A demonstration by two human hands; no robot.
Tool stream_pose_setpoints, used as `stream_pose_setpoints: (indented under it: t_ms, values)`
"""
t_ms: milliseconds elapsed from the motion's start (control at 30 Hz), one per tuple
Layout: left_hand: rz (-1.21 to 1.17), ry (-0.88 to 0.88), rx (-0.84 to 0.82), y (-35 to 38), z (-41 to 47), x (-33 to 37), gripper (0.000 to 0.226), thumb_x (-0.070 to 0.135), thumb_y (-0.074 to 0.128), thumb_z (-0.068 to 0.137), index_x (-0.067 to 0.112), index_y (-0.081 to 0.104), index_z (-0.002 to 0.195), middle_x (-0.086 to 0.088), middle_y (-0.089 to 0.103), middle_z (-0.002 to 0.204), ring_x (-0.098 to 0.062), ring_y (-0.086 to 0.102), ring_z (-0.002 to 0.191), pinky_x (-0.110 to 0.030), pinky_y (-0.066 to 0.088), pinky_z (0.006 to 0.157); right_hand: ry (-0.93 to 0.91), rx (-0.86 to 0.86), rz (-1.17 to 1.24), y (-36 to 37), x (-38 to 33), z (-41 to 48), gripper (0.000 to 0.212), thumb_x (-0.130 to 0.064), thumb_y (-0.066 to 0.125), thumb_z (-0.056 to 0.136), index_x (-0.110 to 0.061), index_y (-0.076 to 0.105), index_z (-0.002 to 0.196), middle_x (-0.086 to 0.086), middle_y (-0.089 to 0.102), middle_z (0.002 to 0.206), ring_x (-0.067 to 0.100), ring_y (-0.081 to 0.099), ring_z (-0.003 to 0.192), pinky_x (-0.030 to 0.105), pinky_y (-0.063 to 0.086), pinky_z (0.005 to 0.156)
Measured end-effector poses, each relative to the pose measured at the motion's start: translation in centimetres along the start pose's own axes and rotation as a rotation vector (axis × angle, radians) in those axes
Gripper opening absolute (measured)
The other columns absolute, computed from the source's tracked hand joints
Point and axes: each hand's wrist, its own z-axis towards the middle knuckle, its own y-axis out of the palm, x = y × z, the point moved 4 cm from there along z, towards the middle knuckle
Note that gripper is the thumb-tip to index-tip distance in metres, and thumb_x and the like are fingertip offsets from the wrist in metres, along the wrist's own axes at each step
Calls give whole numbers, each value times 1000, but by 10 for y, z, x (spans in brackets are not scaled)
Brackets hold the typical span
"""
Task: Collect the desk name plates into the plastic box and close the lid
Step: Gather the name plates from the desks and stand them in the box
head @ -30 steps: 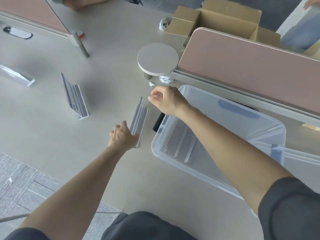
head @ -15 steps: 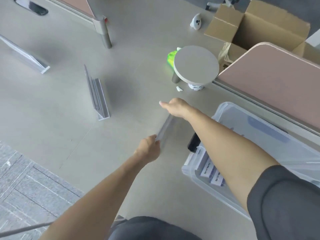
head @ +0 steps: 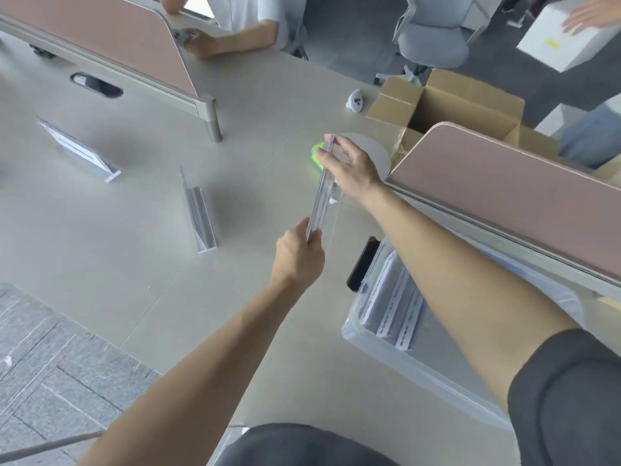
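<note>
Held plate: a clear acrylic name plate (head: 322, 193), long and thin, lifted off the desk (head: 141, 243) edge-on.
Left hand (head: 297, 255): pinches the plate's near end.
Right hand (head: 349, 166): grips its far end with the fingertips.
Plates on desk: two more, glossy and L-shaped, one (head: 198, 210) near the middle, one (head: 79, 151) far left.
Box (head: 420, 378): translucent plastic, rounded rim, open, at the right; several flat plates (head: 393, 304) lie inside.
Desk: smooth matte grey.
</note>
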Motion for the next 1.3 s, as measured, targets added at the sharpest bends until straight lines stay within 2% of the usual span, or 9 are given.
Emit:
stream_pose_setpoints:
  t_ms: [167, 300, 400, 567, 800, 967, 1067, 1167, 1300]
  values:
    - [-178, 83, -33, 19, -35, 30, 30, 12, 39, 89, 19, 28, 62, 2, 34, 55, -21, 29, 54, -27, 26, 48, 124, -38, 47, -50, -2, -42, 79, -77, 66, 66, -39, 52, 134, -4, 48, 144, 15, 48, 129, 37, 43, 104]
    - [-176, 178, -205, 43, -56, 53, 16, 28, 45, 85, 18, 49, 74, 2, 48, 58, -22, 42, 55, -35, 45, 53, 233, -15, 171, -86, 10, -79, 41, -62, 64, 82, -39, 56, 116, -12, 61, 108, 17, 62, 90, 38, 53, 74]
    - [-228, 94, -424, 68, -69, 67, 60, 61, 59, 69, 25, 55, 117, -3, 64, 107, -23, 64, 95, -44, 54, 86, 249, 91, 214, -123, 24, -106, 30, -57, 63, 83, -37, 59, 105, -15, 61, 105, 19, 64, 92, 43, 55, 79]
    - [-356, -97, -737, 105, -93, 85, 107, 60, 73, 60, 36, 19, 150, -7, 28, 152, -15, 26, 142, -35, 26, 110, 256, 161, 359, -179, 53, -151, 26, -51, 59, 89, -37, 59, 111, -14, 53, 107, 28, 62, 100, 38, 54, 70]
    - [-371, -109, -837, 170, -125, 94, 119, 57, 83, 54, 52, 6, 144, -15, 45, 140, -19, 50, 125, -45, 41, 105, 331, 130, 390, -222, 106, -191, 43, -61, 50, 89, -43, 48, 128, -22, 46, 120, 23, 57, 114, 31, 52, 67]
    - [-334, -158, -929, 197, -130, 83, 115, 49, 79, 61, 50, 0, 144, -17, 45, 140, -20, 49, 125, -41, 38, 104, 410, 74, 498, -228, 161, -206, 39, -67, 56, 77, -44, 52, 108, -19, 46, 119, 28, 61, 103, 53, 53, 93]
    - [-120, -120, -1028, 206, -131, 73, 119, 67, 75, 59, 45, -4, 146, -12, 46, 144, -18, 41, 134, -41, 30, 110, 472, 83, 541, -220, 189, -210, 38, -63, 59, 72, -37, 53, 100, -15, 47, 112, 30, 58, 94, 48, 53, 84]
    - [222, 146, -801, 198, -113, 65, 92, 69, 60, 76, 28, 22, 149, -4, 38, 150, -17, 35, 139, -33, 30, 110, 528, 85, 445, -207, 212, -209, 59, -69, 60, 62, -39, 54, 112, -16, 50, 118, 22, 58, 90, 46, 54, 85]
    - [542, 446, -415, 166, -83, 41, 43, 31, 61, 86, 21, 56, 127, -6, 51, 132, -30, 47, 122, -36, 39, 102, 533, 105, 285, -193, 239, -205, 72, -71, 48, 67, -32, 50, 127, -3, 46, 135, 28, 54, 116, 47, 53, 87]
